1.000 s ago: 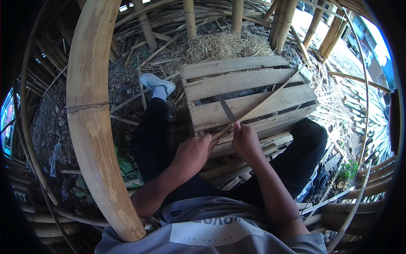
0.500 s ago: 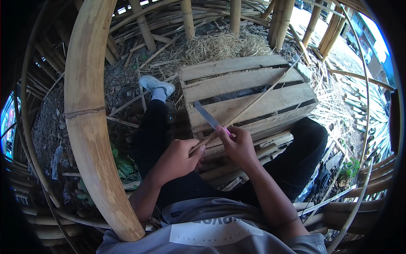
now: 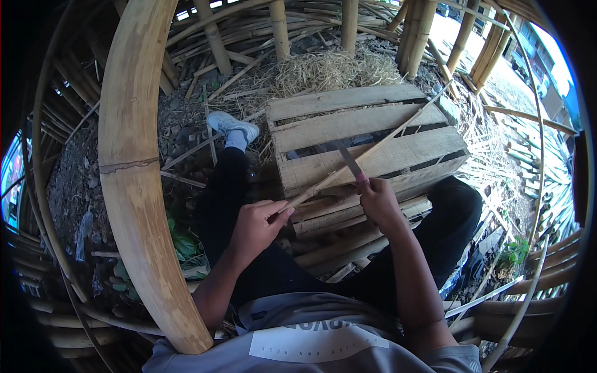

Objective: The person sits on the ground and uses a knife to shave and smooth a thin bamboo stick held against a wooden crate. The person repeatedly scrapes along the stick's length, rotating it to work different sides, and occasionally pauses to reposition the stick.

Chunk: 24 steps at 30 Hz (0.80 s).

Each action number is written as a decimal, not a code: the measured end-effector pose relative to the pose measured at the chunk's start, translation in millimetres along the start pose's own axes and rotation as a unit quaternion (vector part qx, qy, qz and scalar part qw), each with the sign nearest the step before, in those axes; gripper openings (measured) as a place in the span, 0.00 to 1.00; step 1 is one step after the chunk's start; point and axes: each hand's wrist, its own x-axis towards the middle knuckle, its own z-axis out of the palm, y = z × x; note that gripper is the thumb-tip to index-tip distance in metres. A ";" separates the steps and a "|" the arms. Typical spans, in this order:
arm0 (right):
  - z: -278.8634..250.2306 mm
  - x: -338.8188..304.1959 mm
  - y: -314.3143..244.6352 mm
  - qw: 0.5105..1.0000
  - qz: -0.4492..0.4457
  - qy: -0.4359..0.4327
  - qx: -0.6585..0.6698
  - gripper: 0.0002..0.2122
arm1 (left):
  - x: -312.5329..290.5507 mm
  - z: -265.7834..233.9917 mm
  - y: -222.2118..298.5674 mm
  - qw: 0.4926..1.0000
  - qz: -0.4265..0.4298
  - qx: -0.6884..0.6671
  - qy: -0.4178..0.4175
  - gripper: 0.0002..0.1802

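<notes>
My left hand [image 3: 256, 225] is closed around the near end of a long thin bamboo strip [image 3: 373, 149] that runs up and to the right over a wooden pallet crate [image 3: 323, 127]. My right hand [image 3: 376, 200] grips a knife by its pink handle, and the knife blade [image 3: 349, 161] lies against the strip just above my fingers. Both hands work over the crate's near edge, above my lap in dark trousers.
A thick curved bamboo pole [image 3: 134, 168] arcs down the left side. Dry straw [image 3: 333, 68] lies behind the crate among upright bamboo poles [image 3: 348, 22]. My left foot in a white shoe [image 3: 231, 126] rests on the littered ground. Bamboo strips pile at right [image 3: 528, 155].
The knife swung to the left along the strip half a second ago and is now back further right, near the crate's middle. My left hand shifted slightly down along the strip.
</notes>
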 end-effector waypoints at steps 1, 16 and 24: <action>-3.8 2.4 -2.8 0.998 0.059 -0.014 0.028 0.25 | 0.0 0.6 -0.4 0.999 -0.026 -0.012 -0.013 0.11; 24.7 -18.7 -14.3 0.990 -0.063 -0.084 -0.093 0.26 | 2.9 3.0 -1.9 0.994 0.077 0.068 -0.034 0.13; 31.5 -9.4 -7.7 0.995 -0.085 -0.025 -0.040 0.25 | -1.2 2.1 2.4 0.994 0.057 0.063 -0.064 0.11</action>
